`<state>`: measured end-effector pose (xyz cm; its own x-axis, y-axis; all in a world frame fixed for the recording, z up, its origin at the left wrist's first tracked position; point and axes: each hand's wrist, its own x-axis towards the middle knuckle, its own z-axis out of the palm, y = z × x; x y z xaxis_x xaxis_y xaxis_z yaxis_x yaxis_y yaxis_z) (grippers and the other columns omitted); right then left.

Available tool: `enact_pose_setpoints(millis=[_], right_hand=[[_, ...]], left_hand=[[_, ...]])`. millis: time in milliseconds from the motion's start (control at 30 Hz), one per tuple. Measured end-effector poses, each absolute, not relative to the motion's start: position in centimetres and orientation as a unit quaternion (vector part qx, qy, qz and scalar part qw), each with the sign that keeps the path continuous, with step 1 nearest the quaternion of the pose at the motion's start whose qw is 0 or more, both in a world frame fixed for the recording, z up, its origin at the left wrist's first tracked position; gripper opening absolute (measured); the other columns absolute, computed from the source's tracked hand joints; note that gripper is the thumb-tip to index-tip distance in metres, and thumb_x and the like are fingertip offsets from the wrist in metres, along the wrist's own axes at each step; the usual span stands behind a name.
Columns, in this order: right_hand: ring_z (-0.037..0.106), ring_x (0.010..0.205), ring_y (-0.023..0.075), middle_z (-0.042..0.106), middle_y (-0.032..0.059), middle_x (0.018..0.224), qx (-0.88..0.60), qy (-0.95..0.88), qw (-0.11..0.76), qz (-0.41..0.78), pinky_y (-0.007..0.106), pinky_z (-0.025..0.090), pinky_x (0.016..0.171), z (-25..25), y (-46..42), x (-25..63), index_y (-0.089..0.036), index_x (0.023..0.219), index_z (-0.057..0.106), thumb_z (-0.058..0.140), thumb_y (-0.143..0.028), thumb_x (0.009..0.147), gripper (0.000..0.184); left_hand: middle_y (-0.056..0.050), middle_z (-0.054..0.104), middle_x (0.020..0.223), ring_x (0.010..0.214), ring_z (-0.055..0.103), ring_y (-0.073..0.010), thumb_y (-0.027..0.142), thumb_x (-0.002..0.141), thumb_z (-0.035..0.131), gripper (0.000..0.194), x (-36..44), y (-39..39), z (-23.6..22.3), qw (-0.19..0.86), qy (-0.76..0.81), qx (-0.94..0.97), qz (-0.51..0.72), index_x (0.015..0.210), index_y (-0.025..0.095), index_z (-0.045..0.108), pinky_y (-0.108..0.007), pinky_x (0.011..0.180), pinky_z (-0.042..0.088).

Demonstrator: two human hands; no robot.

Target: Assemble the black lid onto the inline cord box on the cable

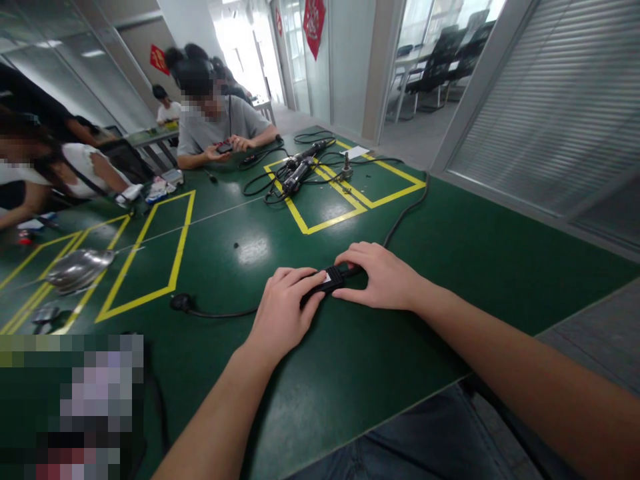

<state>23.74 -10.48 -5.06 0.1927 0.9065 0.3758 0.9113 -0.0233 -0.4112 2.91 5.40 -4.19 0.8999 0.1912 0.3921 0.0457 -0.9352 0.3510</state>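
A small black box with a white label (331, 279) lies on the green table (350, 360) in front of me, a black cable (400, 220) running from it toward the back. My left hand (283, 313) grips its left end with curled fingers. My right hand (383, 277) covers its right end, fingers pressed down over the cable joint. A second black cord with a plug (183, 303) trails off to the left from under my left hand.
Yellow tape rectangles (165, 247) mark the table. A tangle of black tools and cables (300, 170) lies at the back centre. A silver foil bag (80, 267) rests at left. Other people sit at the far left side, one holding a phone (223, 147).
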Motion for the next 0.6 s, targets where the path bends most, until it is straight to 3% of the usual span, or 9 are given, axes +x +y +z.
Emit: enact_pose_setpoints(millis=[267, 467, 600], right_hand=[[0.068, 0.092, 0.0286, 0.073, 0.0075, 0.100, -0.723, -0.631, 0.282, -0.009, 0.043, 0.051, 0.085, -5.1, -10.4, 23.6, -0.022, 0.113, 0.074, 0.088, -0.055, 0.089, 0.043], [0.066, 0.089, 0.0268, 0.072, 0.0069, 0.097, -0.711, -0.630, 0.312, 0.009, 0.042, 0.051, 0.083, -4.8, -10.5, 23.6, -0.022, 0.106, 0.071, 0.081, -0.043, 0.094, 0.026], [0.064, 0.087, 0.0257, 0.071, 0.0059, 0.092, -0.701, -0.635, 0.326, 0.014, 0.040, 0.050, 0.080, -4.8, -10.6, 23.9, -0.024, 0.095, 0.066, 0.072, -0.030, 0.097, 0.008]], left_hand=[[-0.010, 0.082, 0.128, 0.112, 0.077, -0.0266, 0.026, 0.108, 0.065, 0.035, 3.1, 5.7, -4.6, 0.275, 0.155, 0.905, 0.285, 0.143, 0.025, 0.066, -0.045, 0.100, 0.063], [-0.009, 0.081, 0.108, 0.104, 0.075, -0.0335, 0.022, 0.099, 0.072, 0.013, 3.4, 6.5, -5.1, 0.188, 0.277, 0.893, 0.302, 0.112, 0.024, 0.070, -0.051, 0.091, 0.062], [-0.011, 0.080, 0.123, 0.118, 0.071, -0.0362, 0.019, 0.098, 0.070, 0.007, 3.2, 6.3, -4.7, 0.174, 0.261, 0.899, 0.307, 0.103, 0.024, 0.072, -0.055, 0.099, 0.058]])
